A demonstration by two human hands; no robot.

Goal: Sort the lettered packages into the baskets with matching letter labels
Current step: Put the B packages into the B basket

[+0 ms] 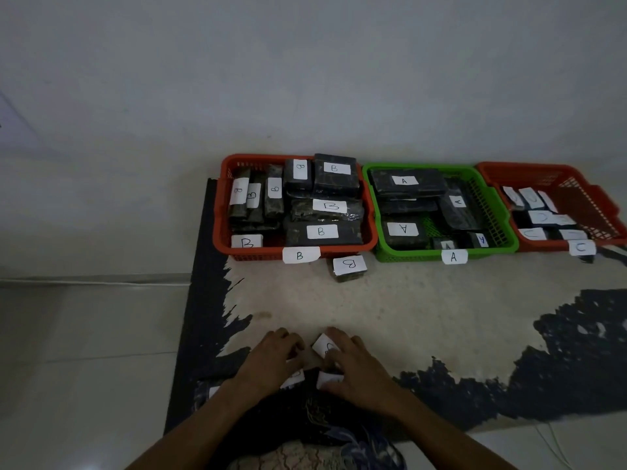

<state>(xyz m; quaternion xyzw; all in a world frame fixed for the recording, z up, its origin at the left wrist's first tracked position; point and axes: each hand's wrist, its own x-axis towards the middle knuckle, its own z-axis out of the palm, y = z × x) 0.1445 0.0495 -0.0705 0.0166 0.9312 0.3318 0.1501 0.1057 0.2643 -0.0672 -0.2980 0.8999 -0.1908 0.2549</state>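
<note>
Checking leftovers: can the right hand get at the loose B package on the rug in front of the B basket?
Probably yes. The loose B package lies outside the baskets with bare rug before it, but the right hand is busy on near packages.

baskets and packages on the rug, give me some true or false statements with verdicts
1. The green plastic basket carries the A label and sits between two red ones. True.
2. A dark wrapped package with a white B label lies on the rug in front of the baskets. True.
3. The red plastic basket labelled B is on the right. False: it is on the left; the red plastic basket labelled C is on the right.
4. Both hands are raised over the baskets. False: the left hand and right hand are low, near the person, on small labelled packages.
</note>
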